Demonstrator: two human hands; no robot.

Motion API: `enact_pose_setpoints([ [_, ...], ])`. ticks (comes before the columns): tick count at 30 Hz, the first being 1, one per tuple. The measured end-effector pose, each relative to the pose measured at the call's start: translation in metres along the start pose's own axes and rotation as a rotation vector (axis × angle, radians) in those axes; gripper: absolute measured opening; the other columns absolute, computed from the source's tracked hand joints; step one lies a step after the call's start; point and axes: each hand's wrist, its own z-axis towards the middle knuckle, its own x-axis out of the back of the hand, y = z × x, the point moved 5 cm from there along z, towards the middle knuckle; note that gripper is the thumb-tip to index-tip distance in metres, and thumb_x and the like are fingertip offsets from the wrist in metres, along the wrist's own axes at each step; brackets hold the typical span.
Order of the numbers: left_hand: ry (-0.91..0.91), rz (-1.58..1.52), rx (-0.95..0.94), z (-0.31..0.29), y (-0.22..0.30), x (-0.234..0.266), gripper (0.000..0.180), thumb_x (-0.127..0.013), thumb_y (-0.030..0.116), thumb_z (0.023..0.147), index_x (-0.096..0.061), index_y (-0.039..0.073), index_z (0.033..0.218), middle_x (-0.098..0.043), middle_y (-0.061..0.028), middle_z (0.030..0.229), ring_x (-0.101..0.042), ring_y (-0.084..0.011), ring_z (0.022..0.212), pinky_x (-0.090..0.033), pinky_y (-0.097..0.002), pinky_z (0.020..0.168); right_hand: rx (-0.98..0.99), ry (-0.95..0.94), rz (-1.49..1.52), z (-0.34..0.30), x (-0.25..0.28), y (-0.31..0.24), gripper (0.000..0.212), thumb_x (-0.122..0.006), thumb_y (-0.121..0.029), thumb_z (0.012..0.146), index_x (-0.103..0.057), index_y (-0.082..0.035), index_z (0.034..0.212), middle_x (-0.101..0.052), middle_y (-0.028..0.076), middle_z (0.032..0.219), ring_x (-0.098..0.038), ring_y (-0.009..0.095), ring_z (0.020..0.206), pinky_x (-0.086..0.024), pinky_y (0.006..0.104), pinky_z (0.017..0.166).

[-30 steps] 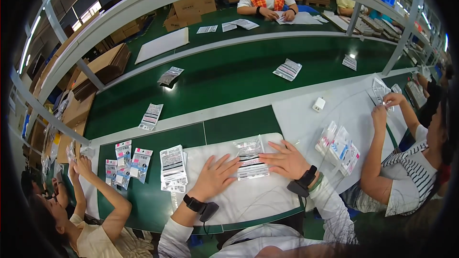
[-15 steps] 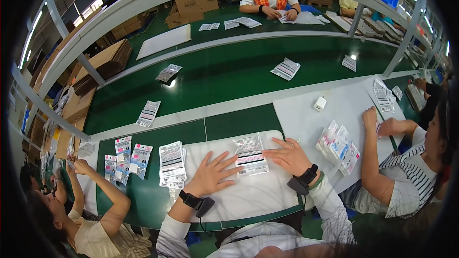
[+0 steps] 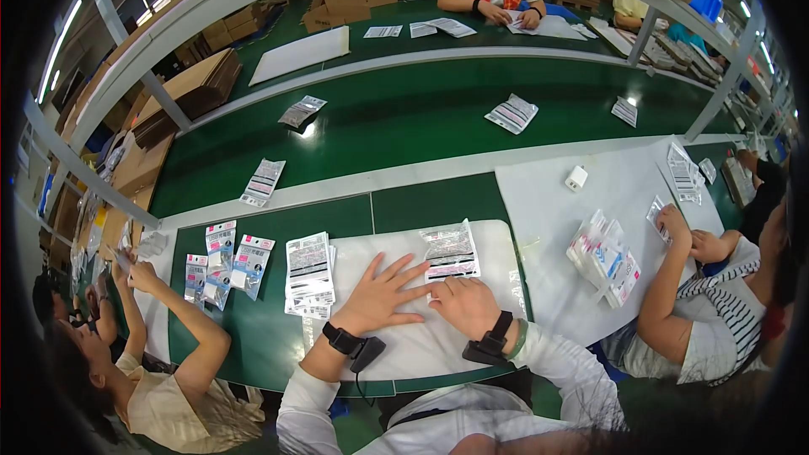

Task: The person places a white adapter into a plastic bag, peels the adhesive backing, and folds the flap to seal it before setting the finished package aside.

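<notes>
A clear-and-silver printed pouch (image 3: pixel 452 251) lies flat on the white mat (image 3: pixel 396 358) in front of me. My left hand (image 3: pixel 379 297) is open, palm down, its spread fingers reaching to the pouch's lower left side. Just below the pouch, my right hand (image 3: pixel 465 305) is closed, fingers curled in, and its fingertips meet the left hand's fingers. What those fingertips hold, if anything, is hidden. To the left of the mat sits a stack of printed pouches (image 3: pixel 309 274). Farther left are several blue-and-pink packets (image 3: pixel 251 263) showing a white item inside.
At right, a pile of packets (image 3: pixel 605 259) and a white plug adapter (image 3: pixel 576 178) lie on white sheeting. Loose pouches (image 3: pixel 511 114) are scattered over the green bench beyond the grey rail (image 3: pixel 396 170). Co-workers sit close on both sides; another works across the bench.
My right hand has moved left and down from the pouch's right side, and its fingers have curled. The pouch looks shifted slightly right. My left hand stays spread.
</notes>
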Motion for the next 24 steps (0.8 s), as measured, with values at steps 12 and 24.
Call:
enact_pose_setpoints([
  [12,0.021,-0.039,0.01,-0.002,-0.001,-0.003,0.058,-0.057,0.063,0.087,-0.054,0.036,0.139,-0.035,0.0038,0.158,-0.028,-0.0251,0.147,-0.015,-0.0593,0.118,-0.037,0.002,0.037,-0.003,-0.007,0.0,0.02,-0.07,-0.025,0.083,-0.06,-0.011,0.095,-0.06,0.006,0.087,-0.064,0.026,0.082,-0.051,0.0405,0.073],
  [24,0.037,-0.015,0.026,-0.005,-0.001,-0.001,0.06,-0.056,0.062,0.088,-0.047,0.043,0.144,-0.035,0.0052,0.158,-0.029,-0.0243,0.147,-0.014,-0.0581,0.118,-0.42,0.36,1.289,-0.033,0.086,0.13,0.004,-0.052,-0.009,0.099,-0.055,-0.007,0.102,-0.061,0.006,0.101,-0.06,0.024,0.093,-0.048,0.0364,0.088],
])
